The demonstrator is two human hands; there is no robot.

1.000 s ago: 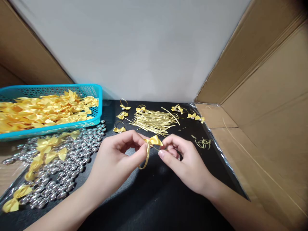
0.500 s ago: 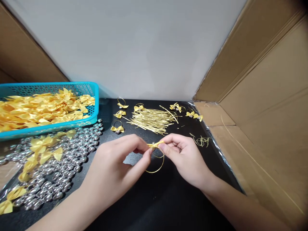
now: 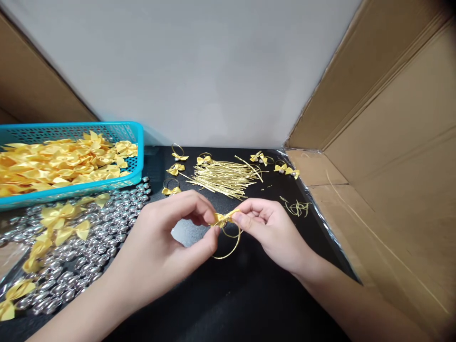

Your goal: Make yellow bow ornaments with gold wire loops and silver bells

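Bow (image 3: 224, 219) has turned, pinched by left fingers (image 3: 214, 237) at 9 o'clock and right fingers (image 3: 245, 220) at 3, likely for steadiness, loop (image 3: 238, 241) at 6.

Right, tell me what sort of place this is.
Probably a small handcraft workstation: a blue basket of yellow bows, a spread of silver bead-like pieces and a pile of gold strips are set out within reach.
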